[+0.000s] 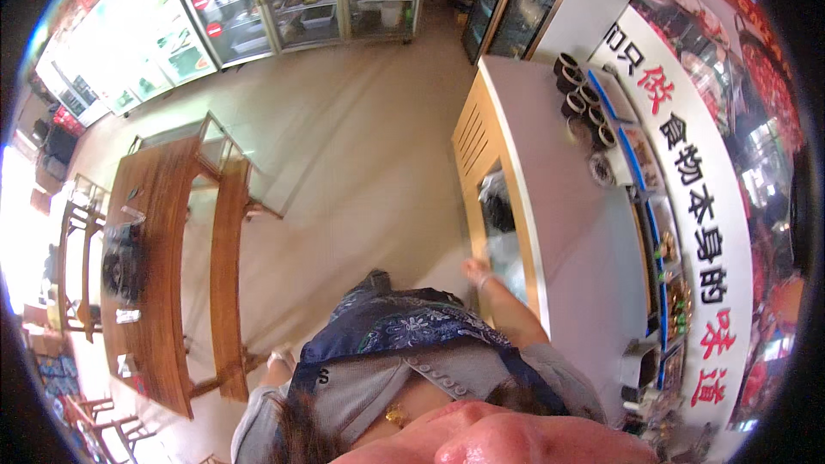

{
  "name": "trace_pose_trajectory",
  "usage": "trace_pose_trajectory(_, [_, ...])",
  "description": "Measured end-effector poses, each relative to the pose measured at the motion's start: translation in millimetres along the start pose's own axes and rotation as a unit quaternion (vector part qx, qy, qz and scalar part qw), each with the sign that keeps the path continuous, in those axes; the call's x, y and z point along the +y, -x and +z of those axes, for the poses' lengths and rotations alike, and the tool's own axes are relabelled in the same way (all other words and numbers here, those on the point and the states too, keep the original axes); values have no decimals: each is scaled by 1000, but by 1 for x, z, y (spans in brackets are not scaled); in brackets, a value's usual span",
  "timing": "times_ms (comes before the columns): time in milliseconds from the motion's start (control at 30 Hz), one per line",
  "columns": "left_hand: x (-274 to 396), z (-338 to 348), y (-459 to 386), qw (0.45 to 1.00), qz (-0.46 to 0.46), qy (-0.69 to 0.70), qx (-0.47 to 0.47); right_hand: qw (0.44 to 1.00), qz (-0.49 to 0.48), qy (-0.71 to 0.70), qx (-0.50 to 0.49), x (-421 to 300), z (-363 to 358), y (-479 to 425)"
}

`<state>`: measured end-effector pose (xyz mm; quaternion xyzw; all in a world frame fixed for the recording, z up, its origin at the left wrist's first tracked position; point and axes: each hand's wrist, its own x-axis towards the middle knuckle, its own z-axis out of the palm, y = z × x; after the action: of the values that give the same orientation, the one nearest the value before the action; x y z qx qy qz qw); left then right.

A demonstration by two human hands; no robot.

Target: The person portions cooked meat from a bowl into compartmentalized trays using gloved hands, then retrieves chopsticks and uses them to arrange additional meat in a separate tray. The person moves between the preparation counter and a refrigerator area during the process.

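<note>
My right hand (475, 270) hangs low beside the open shelf of a wooden counter (509, 206) with a pale top; it is blurred, and whether it touches anything cannot be told. Dark and clear plastic bags (499, 206) lie inside that shelf. On the other side of my body, my left hand (281, 357) is small and blurred near the end of a wooden bench (227, 270); its fingers are not clear. A blue patterned apron (412, 328) covers my front.
A long wooden table (155, 258) stands at the left with a dark object on it. Glass-door refrigerators (309, 0) line the far wall. Stacked dark cups (573, 103) and trays of food or condiments (677, 303) stand along the counter's right side. Tiled floor (348, 142) runs between bench and counter.
</note>
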<state>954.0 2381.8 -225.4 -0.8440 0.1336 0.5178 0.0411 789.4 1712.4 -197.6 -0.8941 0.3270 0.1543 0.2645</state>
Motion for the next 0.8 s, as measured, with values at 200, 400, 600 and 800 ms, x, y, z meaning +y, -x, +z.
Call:
trace_pose_trajectory(200, [130, -412, -181, 951, 72, 223, 202, 964, 94, 19, -249, 40, -17, 8])
trace_pose_trajectory(400, [257, -675, -302, 843, 322, 166, 398, 926, 258, -131, -242, 11, -66, -114])
trace_pose_trajectory(600, [307, -727, -386, 955, 263, 119, 65, 967, 161, -105, -170, -12, -177, -390])
trace_pose_trajectory(800, [278, -765, -385, 986, 3, 158, 60, 922, -16, -373, 103, -161, -435, -734])
